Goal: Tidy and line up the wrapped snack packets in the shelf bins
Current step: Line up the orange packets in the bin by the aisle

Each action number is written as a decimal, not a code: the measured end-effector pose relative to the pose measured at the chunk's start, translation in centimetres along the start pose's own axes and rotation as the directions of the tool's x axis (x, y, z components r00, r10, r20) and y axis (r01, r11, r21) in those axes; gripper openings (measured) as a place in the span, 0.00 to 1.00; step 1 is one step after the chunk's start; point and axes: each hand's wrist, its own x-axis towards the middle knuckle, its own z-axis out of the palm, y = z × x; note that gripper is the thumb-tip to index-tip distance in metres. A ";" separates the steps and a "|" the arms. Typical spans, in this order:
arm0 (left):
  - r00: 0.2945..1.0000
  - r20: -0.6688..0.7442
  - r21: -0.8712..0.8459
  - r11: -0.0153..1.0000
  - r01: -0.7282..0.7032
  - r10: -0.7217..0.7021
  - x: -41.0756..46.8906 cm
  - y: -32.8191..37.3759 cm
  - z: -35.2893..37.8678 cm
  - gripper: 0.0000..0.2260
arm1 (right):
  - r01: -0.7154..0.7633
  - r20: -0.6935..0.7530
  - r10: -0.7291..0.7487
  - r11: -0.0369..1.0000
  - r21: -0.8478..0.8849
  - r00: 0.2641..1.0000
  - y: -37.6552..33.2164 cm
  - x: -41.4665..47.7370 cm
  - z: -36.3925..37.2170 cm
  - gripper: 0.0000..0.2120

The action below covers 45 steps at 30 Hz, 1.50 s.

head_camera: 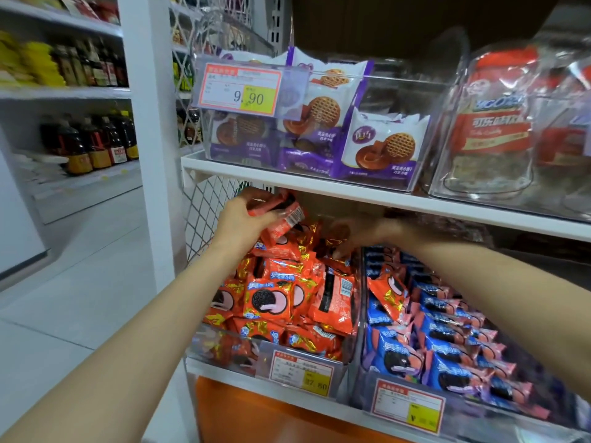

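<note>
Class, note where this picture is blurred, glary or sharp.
Head view: the right hand is motion-blurred; glare streaks the clear plastic bin at upper right; the dark brown bottles at left look soft; the front orange wrapped packets are sharp.

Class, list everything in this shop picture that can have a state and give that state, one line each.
Left hand: grips a few red packets, lifted.
Right hand: fingertips among the heaped packets at the back; grip unclear.
Red bin: heaped, jumbled.
Blue bin: packets in rows, one red stray on top.
Purple bin: part full, packets loose.
</note>
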 end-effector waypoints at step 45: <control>0.995 0.068 0.040 0.996 -0.081 0.078 -0.7 -0.8 -1.1 0.07 | -0.275 -0.584 0.094 0.934 -0.229 0.807 -0.4 0.3 1.2 0.11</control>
